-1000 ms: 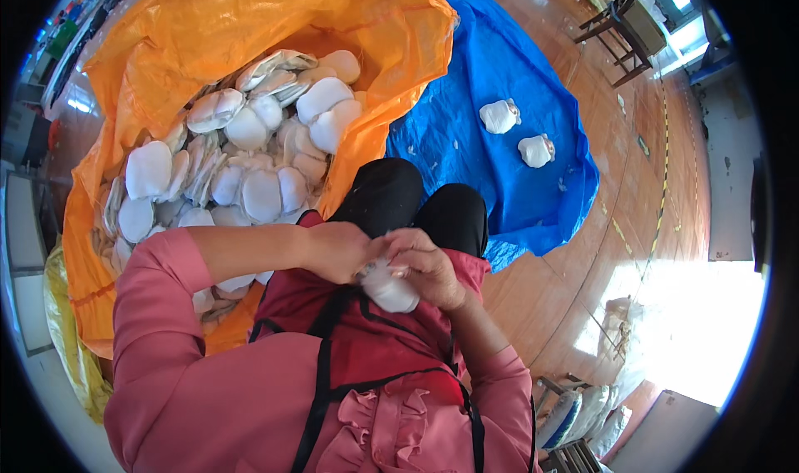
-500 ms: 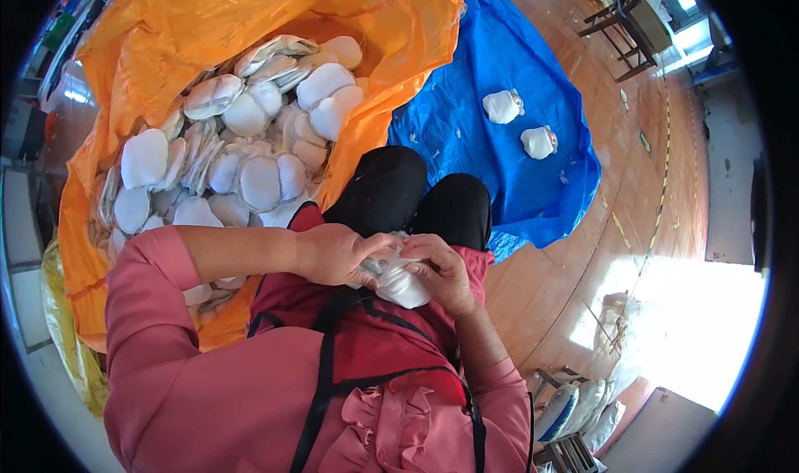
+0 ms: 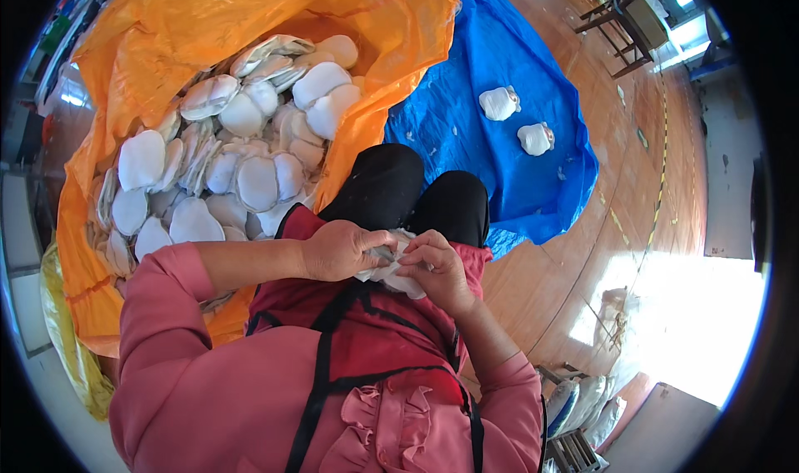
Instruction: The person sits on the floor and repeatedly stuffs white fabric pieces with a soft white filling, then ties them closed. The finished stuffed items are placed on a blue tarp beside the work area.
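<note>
Over my lap, both hands work at a soft white cloth piece point(image 3: 399, 282) that looks crumpled and pulled partly apart. My left hand point(image 3: 337, 252) grips its left edge, with the thumb and fingers closed on it. On the opposite edge, my right hand point(image 3: 439, 267) pinches the cloth between thumb and fingertips. The fingers hide part of the piece. To the left, a big orange woven bag point(image 3: 408, 36) stands open, heaped with flat white oval pads point(image 3: 256, 183). Two small bunched white bundles, one farther point(image 3: 499, 104) and one nearer point(image 3: 536, 138), lie on a blue sheet point(image 3: 466, 65).
The blue sheet spreads over a reddish-brown floor point(image 3: 533, 298) ahead and to the right. A wooden chair point(image 3: 624, 25) stands at the far right. Cushions point(image 3: 587, 411) lie on a seat at the lower right. A yellow bag point(image 3: 71, 340) is at the left edge.
The white piece was rounded and bunched below my fingers; now it appears flatter and more spread. My hands have shifted only slightly.
</note>
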Demonstrator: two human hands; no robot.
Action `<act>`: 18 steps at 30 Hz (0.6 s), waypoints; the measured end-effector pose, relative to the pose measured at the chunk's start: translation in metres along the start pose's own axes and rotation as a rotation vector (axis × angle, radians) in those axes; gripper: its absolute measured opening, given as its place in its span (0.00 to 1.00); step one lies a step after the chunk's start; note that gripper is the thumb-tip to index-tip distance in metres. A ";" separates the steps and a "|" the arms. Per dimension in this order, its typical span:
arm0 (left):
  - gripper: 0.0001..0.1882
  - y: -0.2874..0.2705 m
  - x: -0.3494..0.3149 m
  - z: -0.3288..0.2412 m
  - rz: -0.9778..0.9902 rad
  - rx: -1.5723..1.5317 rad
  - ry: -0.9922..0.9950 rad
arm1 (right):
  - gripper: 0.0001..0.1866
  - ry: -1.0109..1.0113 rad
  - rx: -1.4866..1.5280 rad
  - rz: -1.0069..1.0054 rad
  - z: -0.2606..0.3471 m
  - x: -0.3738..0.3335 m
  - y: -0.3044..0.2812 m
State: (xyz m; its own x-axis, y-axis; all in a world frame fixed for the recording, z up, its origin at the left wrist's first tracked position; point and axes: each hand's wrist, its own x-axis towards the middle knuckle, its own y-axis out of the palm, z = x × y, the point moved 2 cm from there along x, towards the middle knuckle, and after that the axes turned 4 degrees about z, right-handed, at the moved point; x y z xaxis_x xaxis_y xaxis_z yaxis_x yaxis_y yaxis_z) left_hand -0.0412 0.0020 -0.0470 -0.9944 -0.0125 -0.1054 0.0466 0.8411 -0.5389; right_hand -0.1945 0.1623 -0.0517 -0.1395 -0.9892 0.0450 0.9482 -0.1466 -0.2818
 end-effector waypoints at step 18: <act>0.12 -0.043 0.030 -0.030 -0.028 0.020 -0.213 | 0.16 -0.108 -0.178 0.073 0.007 0.028 -0.032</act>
State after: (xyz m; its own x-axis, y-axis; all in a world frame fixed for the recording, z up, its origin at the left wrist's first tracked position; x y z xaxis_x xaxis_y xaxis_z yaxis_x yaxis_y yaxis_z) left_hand -0.0756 -0.0185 -0.0022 -0.9529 -0.1510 -0.2632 0.0234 0.8283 -0.5599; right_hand -0.2262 0.1397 -0.0347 -0.0319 -0.9925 0.1183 0.8880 -0.0824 -0.4523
